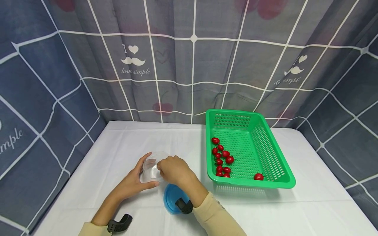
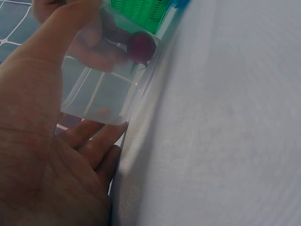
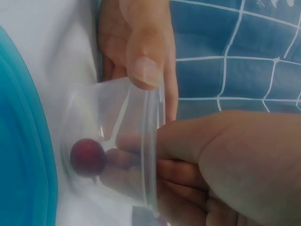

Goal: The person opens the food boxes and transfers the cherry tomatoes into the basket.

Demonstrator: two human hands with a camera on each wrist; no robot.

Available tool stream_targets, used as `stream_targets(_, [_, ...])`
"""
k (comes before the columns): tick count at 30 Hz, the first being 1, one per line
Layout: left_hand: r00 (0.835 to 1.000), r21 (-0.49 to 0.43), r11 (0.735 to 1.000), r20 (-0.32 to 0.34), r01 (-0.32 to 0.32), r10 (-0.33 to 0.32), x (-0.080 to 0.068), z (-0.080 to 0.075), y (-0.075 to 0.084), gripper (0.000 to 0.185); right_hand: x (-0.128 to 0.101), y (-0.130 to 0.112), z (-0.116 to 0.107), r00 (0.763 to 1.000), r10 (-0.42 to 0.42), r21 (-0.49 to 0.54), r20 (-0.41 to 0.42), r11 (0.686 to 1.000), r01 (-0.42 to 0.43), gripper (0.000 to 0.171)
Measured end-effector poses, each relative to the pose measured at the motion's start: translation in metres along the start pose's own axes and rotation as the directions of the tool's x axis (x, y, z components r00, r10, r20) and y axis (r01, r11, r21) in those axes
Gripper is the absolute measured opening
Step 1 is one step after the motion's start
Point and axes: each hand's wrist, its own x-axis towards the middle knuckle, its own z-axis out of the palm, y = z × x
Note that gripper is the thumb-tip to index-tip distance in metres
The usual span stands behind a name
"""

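A clear plastic container (image 1: 152, 168) stands on the white table, its wall see-through in both wrist views. My left hand (image 1: 133, 182) curves around it, thumb on the near side and fingers on the far side. From above, my right hand (image 1: 175, 168) reaches into the container. Its fingertips pinch a red cherry tomato (image 3: 88, 157), low inside near the base. The left wrist view shows the same cherry tomato (image 2: 141, 48) through the wall, a green stem below it. From the head view, the right hand hides this tomato.
A blue round lid (image 1: 170, 198) lies on the table, partly beneath the right wrist's camera. To the right stands a green basket (image 1: 277, 157) with several cherry tomatoes (image 1: 225, 154) along its left side and one tomato (image 1: 258, 176) at its near edge. A checked curtain (image 1: 177, 65) surrounds the table.
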Motion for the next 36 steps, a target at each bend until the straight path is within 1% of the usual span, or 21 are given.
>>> stream_targets(4, [1.000,-0.004,1.000,0.002,-0.007,0.007,0.000,0.000,-0.001,0.109,0.003,-0.002,0.003,0.999,-0.024,0.031,0.033,0.999,0.023,0.011])
stream_targets(9, [1.000,0.009,1.000,0.004,0.009,-0.009,0.000,0.000,0.000,0.107,0.009,-0.001,0.009,0.996,-0.071,0.109,0.057,0.992,0.064,0.015])
stream_targets(11, [1.000,0.018,1.000,0.004,0.017,-0.017,0.000,0.000,0.000,0.107,0.011,0.001,0.011,0.995,-0.087,0.146,0.043,0.986,0.080,0.016])
stream_targets(16, [1.000,0.015,1.000,0.006,0.017,-0.017,0.000,0.000,0.000,0.107,0.017,0.004,0.016,0.995,-0.103,0.238,0.006,0.966,0.099,0.010])
stream_targets(18, [1.000,0.012,1.000,0.005,0.015,-0.015,0.000,-0.001,0.000,0.107,0.019,0.004,0.017,0.995,-0.100,0.252,-0.002,0.963,0.098,0.014])
stream_targets(23, [1.000,-0.001,1.000,0.009,0.018,-0.018,-0.001,0.000,0.000,0.107,0.023,0.003,0.020,0.995,-0.097,0.222,-0.019,0.970,0.099,0.019])
stream_targets(28, [1.000,0.001,1.000,0.007,0.009,-0.009,-0.001,-0.001,-0.001,0.107,0.026,0.001,0.022,0.996,-0.086,0.173,-0.010,0.981,0.087,0.020])
stream_targets(31, [1.000,0.005,1.000,0.007,0.005,-0.005,-0.001,-0.002,-0.001,0.107,0.027,0.001,0.022,0.997,-0.077,0.168,0.001,0.983,0.076,0.016])
stream_targets(36, [1.000,0.000,1.000,0.011,0.002,-0.002,0.000,-0.001,-0.003,0.107,0.027,0.001,0.022,0.997,-0.076,0.167,-0.004,0.983,0.075,0.011])
